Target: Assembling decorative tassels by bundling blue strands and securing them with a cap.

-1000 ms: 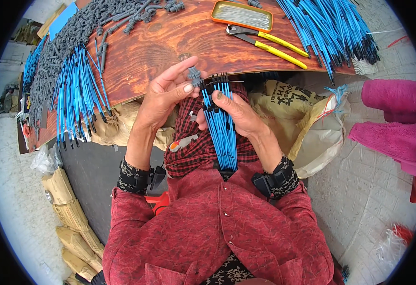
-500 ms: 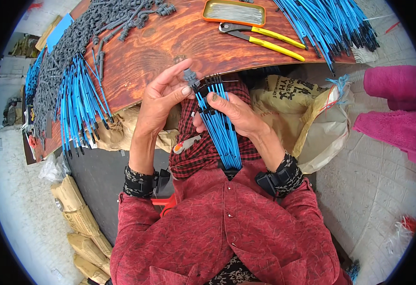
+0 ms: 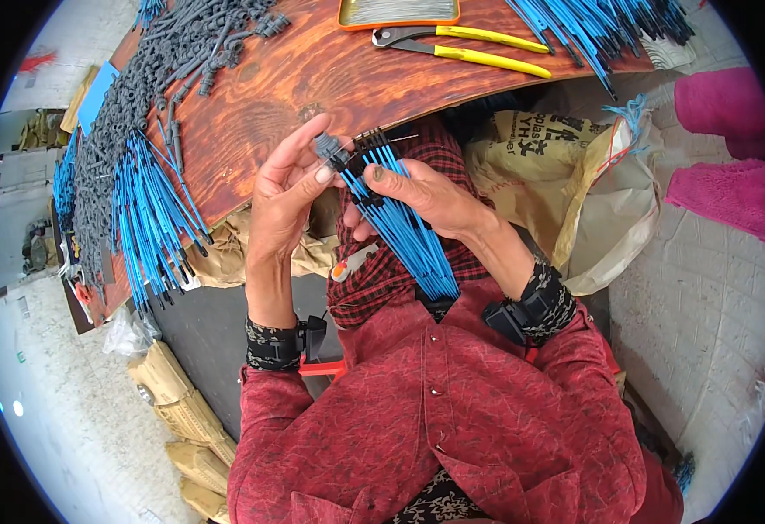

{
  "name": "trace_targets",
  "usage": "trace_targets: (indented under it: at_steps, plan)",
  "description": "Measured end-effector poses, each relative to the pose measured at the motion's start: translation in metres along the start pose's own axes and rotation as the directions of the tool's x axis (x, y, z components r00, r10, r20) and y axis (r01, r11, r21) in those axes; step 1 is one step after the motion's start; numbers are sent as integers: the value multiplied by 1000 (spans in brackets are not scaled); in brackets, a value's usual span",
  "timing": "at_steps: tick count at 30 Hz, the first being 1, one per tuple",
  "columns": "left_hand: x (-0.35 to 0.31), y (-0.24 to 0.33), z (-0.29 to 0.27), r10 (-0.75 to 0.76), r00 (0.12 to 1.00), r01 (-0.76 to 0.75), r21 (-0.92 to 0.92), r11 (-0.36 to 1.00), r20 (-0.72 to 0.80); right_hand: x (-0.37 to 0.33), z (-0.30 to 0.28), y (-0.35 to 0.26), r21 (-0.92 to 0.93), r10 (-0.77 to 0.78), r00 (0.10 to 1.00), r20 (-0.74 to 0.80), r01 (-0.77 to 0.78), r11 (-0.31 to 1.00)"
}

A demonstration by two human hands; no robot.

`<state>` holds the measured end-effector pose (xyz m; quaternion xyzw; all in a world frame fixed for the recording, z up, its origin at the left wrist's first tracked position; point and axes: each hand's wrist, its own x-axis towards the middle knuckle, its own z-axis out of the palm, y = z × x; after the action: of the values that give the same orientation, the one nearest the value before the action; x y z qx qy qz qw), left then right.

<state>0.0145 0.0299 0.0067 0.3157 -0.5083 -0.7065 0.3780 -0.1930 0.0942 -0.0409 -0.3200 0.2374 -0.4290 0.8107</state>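
Observation:
My right hand [image 3: 430, 199] is closed round a bundle of thin blue plastic rods [image 3: 413, 249] with black tips, thumb pressed across it just below the tips. The bundle slants over my lap, its lower end against my jacket. In the fingers of my left hand [image 3: 282, 188] is a ribbed grey plastic fitting [image 3: 327, 146], pinched beside the bundle's upper end; the thumb lies in front of it. A thin metal wire [image 3: 407, 137] pokes out to the right by the black tips. How the fitting joins the rods is hidden.
On the wooden table [image 3: 264, 131] lie yellow-handled pincers [image 3: 478, 54], an orange tray [image 3: 456, 22] of wires, a heap of grey fittings [image 3: 129, 105] and blue rods [image 3: 151, 218]. An orange-and-white cutter [image 3: 353, 262] rests on my lap. An open paper sack [image 3: 614, 210] stands right.
The whole view has shifted a little, so the table sits higher and further left. Both hands keep their grip, and the black rod tips now appear closer to the grey fitting.

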Motion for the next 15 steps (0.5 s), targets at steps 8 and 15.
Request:
trace_targets:
  at_steps: [8, 15]
  plan:
    - [-2, -4, 4, 32, 999, -32, -27, 999, 14, -3, -3, 1, -54, -5, 999, -54, 2, 999]
    - [-6, -4, 2, 38, 999, -38, -2, 999, 6, -5, 4, 0, -127, -25, 995, -92, 14, 992]
